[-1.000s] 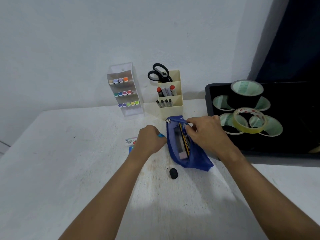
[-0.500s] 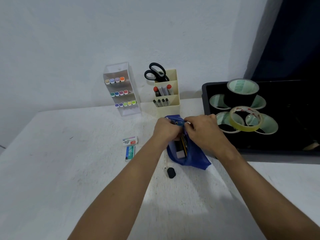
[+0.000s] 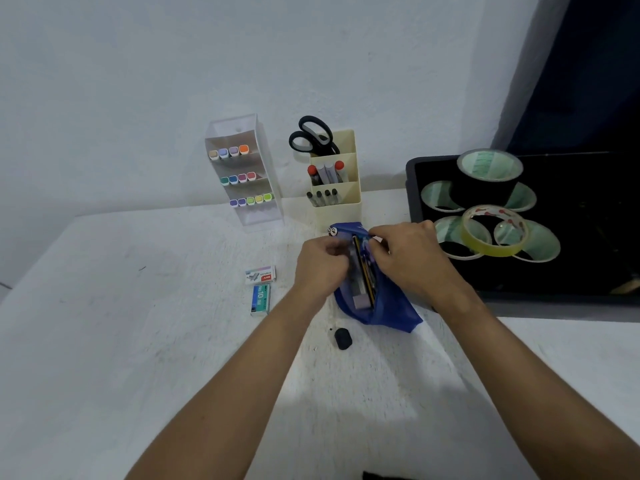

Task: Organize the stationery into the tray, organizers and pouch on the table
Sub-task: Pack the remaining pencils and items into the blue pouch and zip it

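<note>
White table (image 3: 138,341) against pale wall (image 3: 138,64), black tray (image 3: 410,188) at right

Premises appear to be a plain home or office workspace. Evidence: bare white wall (image 3: 311,64), white counter (image 3: 138,341), stationery organizers (image 3: 335,188).

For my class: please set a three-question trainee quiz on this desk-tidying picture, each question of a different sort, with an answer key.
1. True or false: the scissors stand in the cream organizer.
2. Multiple choice: which things lie loose on the table, to the left of the left hand? A) tape rolls B) two staple boxes C) markers
3. Fill in: both hands, the right hand included, work at the mouth of the blue ____.

Key: 1 true; 2 B; 3 pouch.
</note>
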The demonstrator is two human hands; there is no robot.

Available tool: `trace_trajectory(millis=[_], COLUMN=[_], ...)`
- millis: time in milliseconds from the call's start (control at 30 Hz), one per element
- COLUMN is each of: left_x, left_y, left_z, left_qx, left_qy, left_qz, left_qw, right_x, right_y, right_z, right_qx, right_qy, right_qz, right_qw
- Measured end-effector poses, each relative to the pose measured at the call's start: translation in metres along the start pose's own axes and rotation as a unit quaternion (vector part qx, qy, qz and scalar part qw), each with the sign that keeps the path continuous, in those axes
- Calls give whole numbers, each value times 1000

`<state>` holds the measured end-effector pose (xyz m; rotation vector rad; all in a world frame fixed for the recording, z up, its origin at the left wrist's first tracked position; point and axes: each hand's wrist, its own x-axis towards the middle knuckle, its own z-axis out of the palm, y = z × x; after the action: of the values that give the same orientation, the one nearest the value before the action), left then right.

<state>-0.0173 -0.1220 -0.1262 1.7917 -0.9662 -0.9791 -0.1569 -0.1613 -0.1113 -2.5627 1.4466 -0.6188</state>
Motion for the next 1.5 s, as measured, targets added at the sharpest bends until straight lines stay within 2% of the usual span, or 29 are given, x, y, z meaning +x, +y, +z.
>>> trace_trajectory(millis=[167, 300, 467, 633, 833, 1000, 1067, 1133, 1300, 1367, 1500], left_x=[-16, -30, -44, -53, -49, -36, -34, -33, -37, -36, -24], left_y=[-9, -18, -29, -37, -36, -20, -12, -5, 8, 7, -1], left_z=[-29, -47, -50, -42, -41, -46, -41, -32, -17, -18, -30], left_qx=[152, 256, 313, 367, 380, 339, 314, 279, 204, 168, 154], left_qy=[-33, -90, -181, -192, -208, -78, -56, -77, -233, -229, -142], left_qz=[59, 46, -28, 12, 46, 52, 69, 73, 40, 21, -5], left_qw=[986, 961, 932, 910, 900, 936, 945, 954, 950, 959, 978], right_x=[1, 0, 0, -1, -1, -1, -1, -1, -2, -2, -2], right_y=[1, 1, 0, -1, -1, -3, -3, -3, -3, -3, -3], right_z=[2, 2, 0, -1, -4, -4, -4, -4, -5, -5, -5], right_qx=[0, 5, 7, 7, 3, 6, 2, -3, -2, -2, -2], right_qy=[2, -3, -5, -6, -7, -16, -18, -16, -12, -14, -16], right_qz=[0, -3, -3, 0, 4, 6, 6, 6, 7, 6, 5], right_qw=[1000, 1000, 1000, 1000, 1000, 1000, 1000, 1000, 1000, 1000, 1000])
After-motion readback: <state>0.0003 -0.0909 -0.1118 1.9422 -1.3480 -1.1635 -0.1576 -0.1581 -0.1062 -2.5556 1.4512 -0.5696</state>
